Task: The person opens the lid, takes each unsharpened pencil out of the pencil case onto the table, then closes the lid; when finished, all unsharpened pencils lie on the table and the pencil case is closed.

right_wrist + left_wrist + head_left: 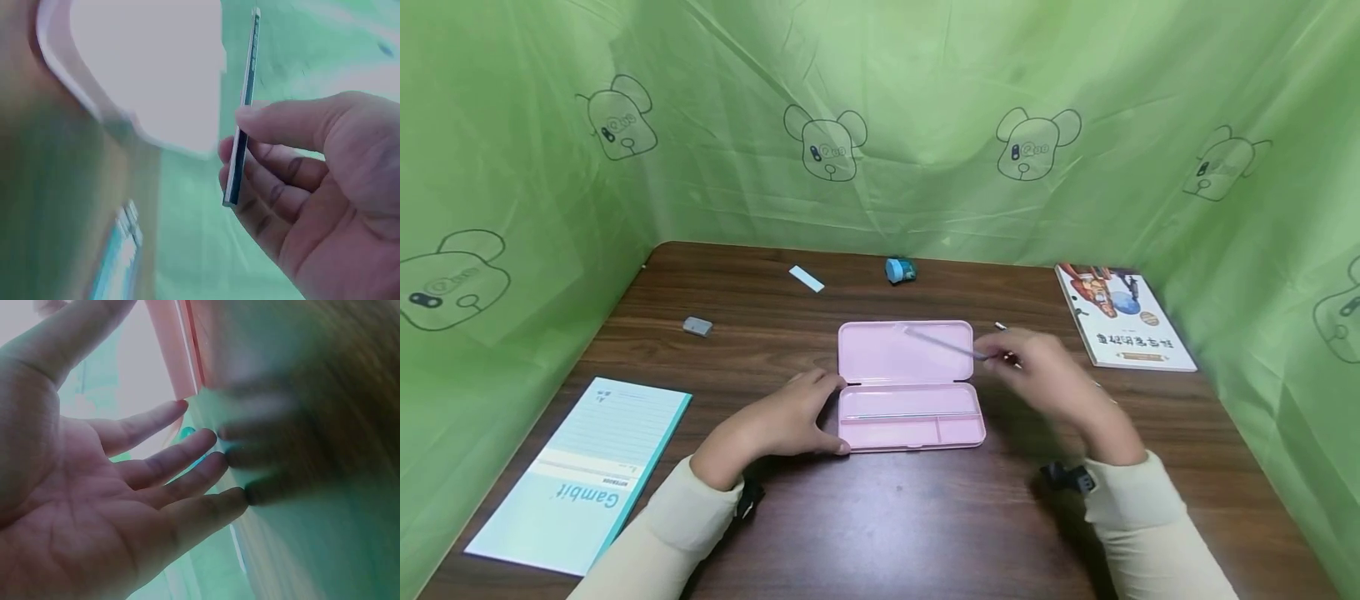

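A pink pencil case (906,354) lies open on the table, its lid folded back and its lower half split by thin divider walls. My left hand (793,414) rests at its left side, thumb at the front corner and index finger by the hinge. The left wrist view shows the fingers of that hand (125,481) spread and nearly straight, tips near the tabletop. My right hand (1045,371) pinches a slim dark pencil with a silver stripe (247,94) between thumb and fingers. In the head view this pencil (943,342) slants over the open lid.
A notebook (580,475) lies at the left, with a grey eraser (697,326) beyond it. Further back are a pale strip (807,278) and a blue sharpener-like object (900,270). A picture-covered book (1123,317) lies back right. A small white-tipped end (1000,326) shows beside my right hand.
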A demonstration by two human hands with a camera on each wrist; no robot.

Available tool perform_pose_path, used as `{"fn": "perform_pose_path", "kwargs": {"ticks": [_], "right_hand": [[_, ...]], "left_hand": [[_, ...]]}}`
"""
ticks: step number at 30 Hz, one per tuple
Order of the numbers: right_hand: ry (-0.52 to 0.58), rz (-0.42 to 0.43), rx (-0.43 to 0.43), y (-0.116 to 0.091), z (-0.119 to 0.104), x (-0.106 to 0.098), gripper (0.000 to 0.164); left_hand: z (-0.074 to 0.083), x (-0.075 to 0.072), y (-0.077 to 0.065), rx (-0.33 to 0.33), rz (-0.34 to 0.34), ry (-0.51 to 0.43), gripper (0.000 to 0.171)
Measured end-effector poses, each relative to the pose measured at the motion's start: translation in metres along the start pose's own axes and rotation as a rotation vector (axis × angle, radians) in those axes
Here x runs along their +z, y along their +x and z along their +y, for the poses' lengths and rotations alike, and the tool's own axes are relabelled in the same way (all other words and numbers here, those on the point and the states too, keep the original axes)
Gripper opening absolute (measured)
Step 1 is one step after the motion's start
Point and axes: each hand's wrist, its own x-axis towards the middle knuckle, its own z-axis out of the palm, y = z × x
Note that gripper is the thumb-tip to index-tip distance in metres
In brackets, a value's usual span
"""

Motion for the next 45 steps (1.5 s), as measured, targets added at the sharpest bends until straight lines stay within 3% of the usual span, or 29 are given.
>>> {"fn": "perform_pose_path", "kwargs": {"ticks": [4,8,14,30,45], "right_hand": [[-0.019,0.080,0.178,-0.009,0.040,-0.026,0.026],[-0.061,0.060,0.329,-0.020,0.080,-0.032,0.026],[-0.082,-0.028,0.401,-0.027,0.116,-0.023,0.026],[-0.057,-0.076,0.474,-0.028,0.124,-0.016,0.029],[-0.053,-0.073,0.439,-0.030,0.118,-0.021,0.030]], "left_hand": [[-0.001,0.000,0.001,-0.001,0.002,-0.014,0.086],[-0.001,0.002,0.001,0.011,0.016,-0.021,0.084],[-0.001,0.003,0.001,0.018,0.034,-0.017,0.083],[-0.001,0.005,-0.001,0.022,0.047,-0.022,0.080],[0.000,0.005,-0.001,0.021,0.052,-0.020,0.080]]}}
